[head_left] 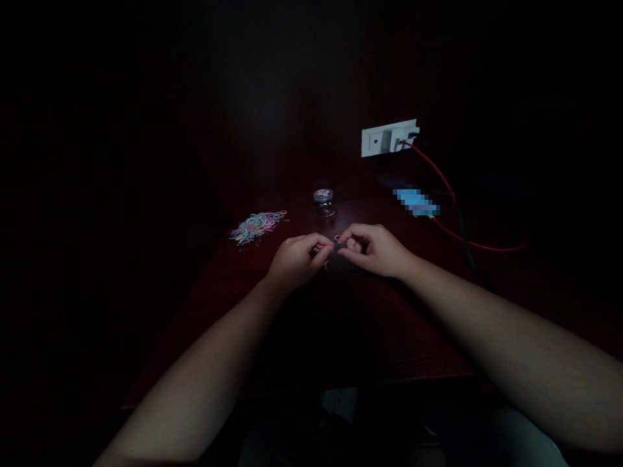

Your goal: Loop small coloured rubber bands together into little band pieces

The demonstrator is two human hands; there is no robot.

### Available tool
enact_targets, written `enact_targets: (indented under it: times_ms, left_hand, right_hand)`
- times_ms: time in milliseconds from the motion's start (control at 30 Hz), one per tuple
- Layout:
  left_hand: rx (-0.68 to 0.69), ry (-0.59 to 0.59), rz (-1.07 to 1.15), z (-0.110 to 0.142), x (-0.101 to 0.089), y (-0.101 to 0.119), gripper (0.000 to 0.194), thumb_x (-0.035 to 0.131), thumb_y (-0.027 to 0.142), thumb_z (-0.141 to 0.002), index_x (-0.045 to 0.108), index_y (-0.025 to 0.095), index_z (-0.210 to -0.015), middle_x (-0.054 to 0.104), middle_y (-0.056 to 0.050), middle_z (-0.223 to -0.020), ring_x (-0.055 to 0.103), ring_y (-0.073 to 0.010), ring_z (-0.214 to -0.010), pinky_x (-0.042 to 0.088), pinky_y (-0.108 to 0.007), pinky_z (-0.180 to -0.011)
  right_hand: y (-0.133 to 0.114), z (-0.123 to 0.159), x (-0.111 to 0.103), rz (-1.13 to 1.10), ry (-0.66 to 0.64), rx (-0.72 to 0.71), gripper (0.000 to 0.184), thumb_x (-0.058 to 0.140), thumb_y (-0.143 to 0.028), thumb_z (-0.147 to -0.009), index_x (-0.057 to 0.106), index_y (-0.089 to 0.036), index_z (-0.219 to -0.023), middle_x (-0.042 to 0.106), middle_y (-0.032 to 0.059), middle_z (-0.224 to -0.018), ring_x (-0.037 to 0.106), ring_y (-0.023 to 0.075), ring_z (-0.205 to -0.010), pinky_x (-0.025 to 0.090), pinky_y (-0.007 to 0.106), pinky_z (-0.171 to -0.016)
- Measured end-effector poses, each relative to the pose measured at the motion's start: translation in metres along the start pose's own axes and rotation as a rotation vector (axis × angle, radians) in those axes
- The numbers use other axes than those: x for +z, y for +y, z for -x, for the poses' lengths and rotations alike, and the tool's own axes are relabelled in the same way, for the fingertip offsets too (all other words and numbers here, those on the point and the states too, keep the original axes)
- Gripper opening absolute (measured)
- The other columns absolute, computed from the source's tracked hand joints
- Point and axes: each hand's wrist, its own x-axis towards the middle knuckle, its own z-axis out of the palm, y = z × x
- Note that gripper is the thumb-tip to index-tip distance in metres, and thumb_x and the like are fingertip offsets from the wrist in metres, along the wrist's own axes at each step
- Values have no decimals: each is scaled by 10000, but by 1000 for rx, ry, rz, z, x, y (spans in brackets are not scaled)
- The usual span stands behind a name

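In the dim light my left hand [298,261] is closed in a pinch, its fingertips meeting over the table. Facing it, my right hand [377,251] is closed as well, thumb and forefinger bent toward the left fingertips. A small dark piece [339,247] lies between the two sets of fingertips and both seem to grip it; its kind is too dark to make out. Just behind the fingers is a small pink band [337,238]. Below the left fingertips a little yellowish band [326,265] rests on the table.
A heap of coloured small rubber bands [257,226] lies at the left on the dark red table [311,337]. A clear lidded jar [324,203] stands behind my hands. To the right are a blurred blue object [416,202], a red cable [440,174] and a wall socket with charger [374,141].
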Motion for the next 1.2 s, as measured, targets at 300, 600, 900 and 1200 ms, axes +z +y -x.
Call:
enact_targets:
  times_ms: [300,600,900,1200]
  left_hand:
    - [3,-15,36,0,-1,4,93,625,245,-861,692,186,-887,736,-15,-853,668,-130,-743,512,-233,-700]
    - [32,-45,108,2,-1,2,54,635,211,-838,662,186,-878,709,-6,-800,654,-110,-701,515,-204,-655]
    - [8,-86,145,3,-4,1,34,598,199,-841,627,181,-835,674,9,-735,618,-89,-635,503,-185,-620]
    - [-17,-68,150,3,-4,2,39,600,207,-838,625,177,-836,672,-1,-743,621,-94,-645,502,-184,-620]
  right_hand:
    - [1,0,4,67,32,-23,151,582,-281,-856,660,-152,-859,589,-2,-661,466,85,-563,337,215,-532]
    - [-4,-1,5,76,20,-7,125,580,-256,-844,640,-150,-818,556,-22,-618,436,76,-534,308,202,-515]
    - [-9,-1,2,98,-9,-33,108,544,-230,-865,608,-156,-818,518,-37,-608,427,76,-533,309,200,-517]
    - [-9,-1,2,13,-12,8,144,612,-275,-824,589,-159,-905,512,-52,-602,442,76,-513,325,190,-496]
